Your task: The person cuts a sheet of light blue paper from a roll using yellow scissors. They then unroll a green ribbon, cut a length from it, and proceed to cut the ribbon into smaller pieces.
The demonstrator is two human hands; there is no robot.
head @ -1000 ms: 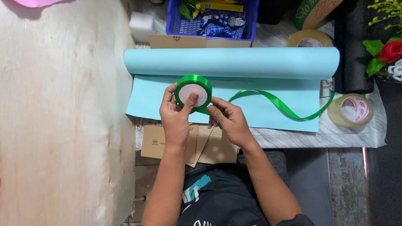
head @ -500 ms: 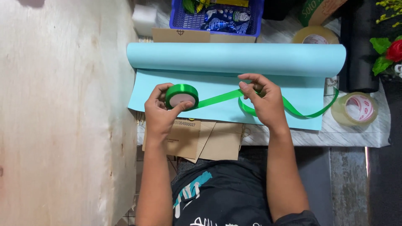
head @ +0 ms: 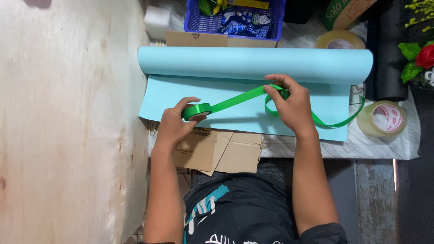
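Two hands were seen at work over a light blue paper sheet (head: 235,108). Nearest the body, flattened brown cardboard pieces (head: 226,151) were laid just below the left hand's grip. The left hand (head: 174,126) was closed around a green ribbon spool (head: 197,110), held on edge with the fingers wrapped over its rim. From that grip a green ribbon (head: 237,100) was drawn taut, up and across to the right hand (head: 291,106), where it was pinched between thumb and fingertips; past this pinch the slack was looped down and outward over the sheet's edge. Well beyond that loop a clear tape roll (head: 382,118) was set. Just above both grips the rolled part of the paper (head: 253,63) was lain, and farther still a blue basket (head: 235,20) was placed
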